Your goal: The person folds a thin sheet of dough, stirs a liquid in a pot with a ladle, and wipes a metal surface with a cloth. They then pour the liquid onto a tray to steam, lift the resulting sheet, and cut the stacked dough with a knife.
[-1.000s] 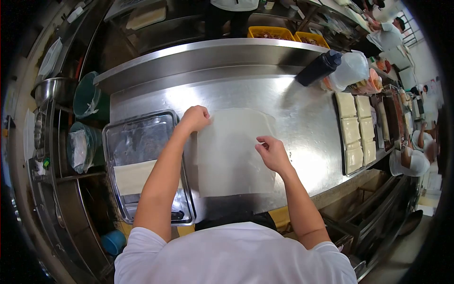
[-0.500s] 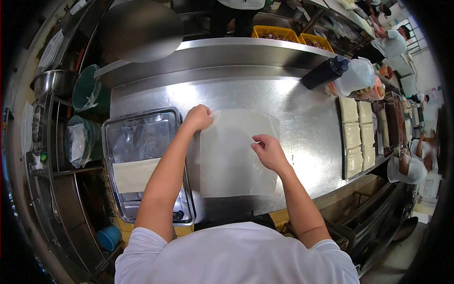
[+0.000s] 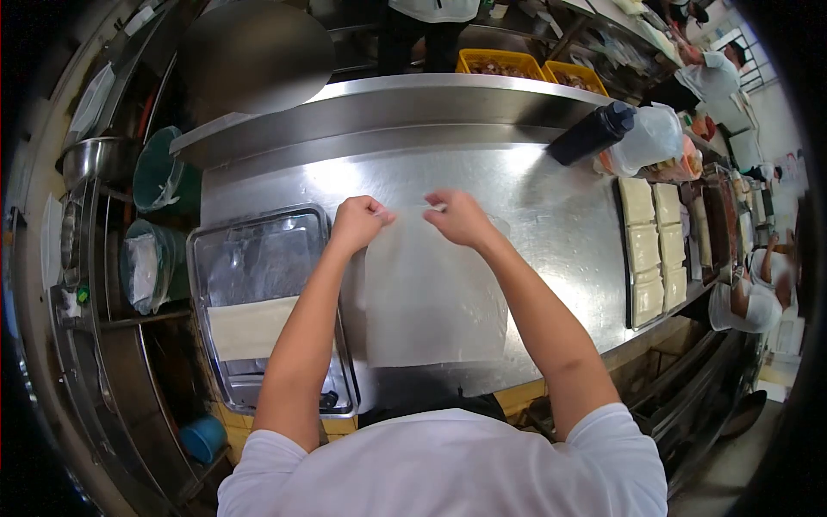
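Observation:
A thin, translucent whitish sheet (image 3: pixel 435 302) lies on the steel table in front of me, its near edge fairly straight. At its far left corner, my left hand (image 3: pixel 360 224) is closed in a pinch on the sheet. My right hand (image 3: pixel 463 220), slightly blurred, bends over the far edge with thumb and fingers pinched together. A pale bit of the sheet shows between those fingertips. Left of the sheet stands a metal tray (image 3: pixel 258 250), and a cream-coloured flat slab (image 3: pixel 250 329) lies in it, partly behind my left forearm.
On the right, a dark tray (image 3: pixel 626 297) holds several cream-coloured square packets (image 3: pixel 642 248). A black bottle (image 3: pixel 590 135) and a whitish plastic container (image 3: pixel 648 138) are at the back right. Green bins (image 3: pixel 159 168) line the left. Other people (image 3: pixel 431 10) stand beyond the table.
My right hand has moved from above the sheet's right side up and left to its far edge, closing into a pinch. My left hand has stayed near the far left corner.

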`<action>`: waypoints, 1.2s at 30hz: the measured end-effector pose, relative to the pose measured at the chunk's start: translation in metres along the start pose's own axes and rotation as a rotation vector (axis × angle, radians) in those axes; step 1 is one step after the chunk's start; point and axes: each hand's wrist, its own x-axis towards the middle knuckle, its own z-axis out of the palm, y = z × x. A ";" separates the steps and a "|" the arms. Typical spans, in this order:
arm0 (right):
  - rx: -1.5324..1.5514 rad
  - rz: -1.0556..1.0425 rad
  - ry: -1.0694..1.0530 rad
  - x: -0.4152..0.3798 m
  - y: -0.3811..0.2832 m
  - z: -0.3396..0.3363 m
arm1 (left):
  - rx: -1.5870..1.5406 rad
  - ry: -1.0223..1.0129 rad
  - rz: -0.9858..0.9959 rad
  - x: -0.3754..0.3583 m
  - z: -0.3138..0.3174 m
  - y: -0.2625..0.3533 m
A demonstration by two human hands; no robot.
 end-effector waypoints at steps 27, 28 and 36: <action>-0.608 0.051 -0.431 -0.001 0.101 -0.079 | -0.145 -0.224 -0.137 0.046 0.000 -0.024; -0.605 0.071 -0.436 -0.004 0.105 -0.079 | -0.169 -0.246 -0.164 0.047 0.000 -0.019; -0.437 0.070 -0.206 -0.020 0.115 -0.079 | 0.346 -0.247 0.037 0.046 0.002 -0.001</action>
